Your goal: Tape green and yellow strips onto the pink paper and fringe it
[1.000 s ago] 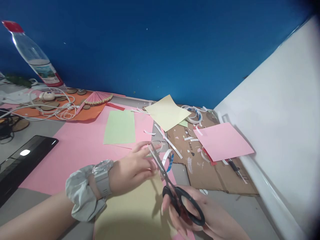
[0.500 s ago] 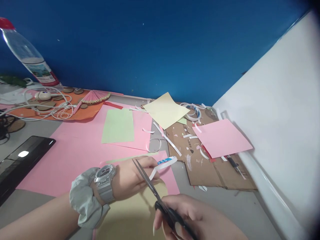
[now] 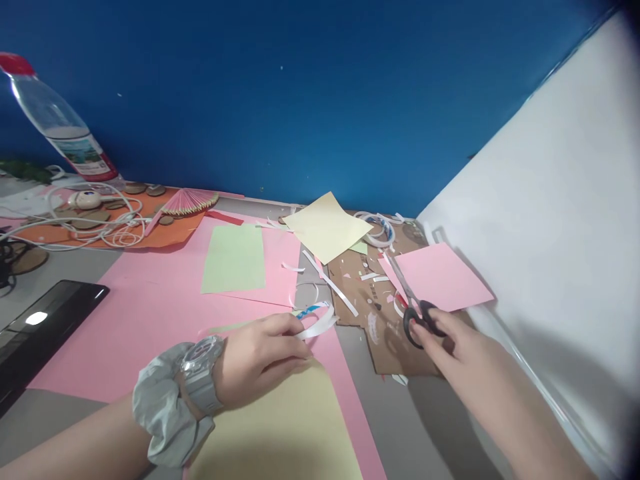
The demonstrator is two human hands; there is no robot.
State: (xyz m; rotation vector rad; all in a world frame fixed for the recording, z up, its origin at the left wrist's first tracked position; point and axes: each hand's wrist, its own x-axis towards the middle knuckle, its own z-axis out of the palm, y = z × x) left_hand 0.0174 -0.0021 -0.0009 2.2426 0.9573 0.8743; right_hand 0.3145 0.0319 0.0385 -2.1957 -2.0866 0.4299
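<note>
White-and-blue loop (image 3: 323, 325): partly hidden by my left hand (image 3: 257, 360)
Black device (image 3: 63, 308): cut off, desk's (image 3: 75, 268) left side

Just behind the left hand (image 3: 265, 357), a chunky wristwatch (image 3: 202, 365) was worn, its grey strap (image 3: 203, 393) fitted to a dark, red-marked dial (image 3: 201, 351). Farther from that hand, the forearm (image 3: 90, 433) was ringed by a puffy, gathered scrunchie (image 3: 164, 403) in pale grey-green fabric.

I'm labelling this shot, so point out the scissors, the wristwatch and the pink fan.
Scissors (image 3: 411, 295), head view: on the metal near the pivot.
Wristwatch (image 3: 203, 353), head view: on its face.
Pink fan (image 3: 189, 201), head view: on its pleats.
</note>
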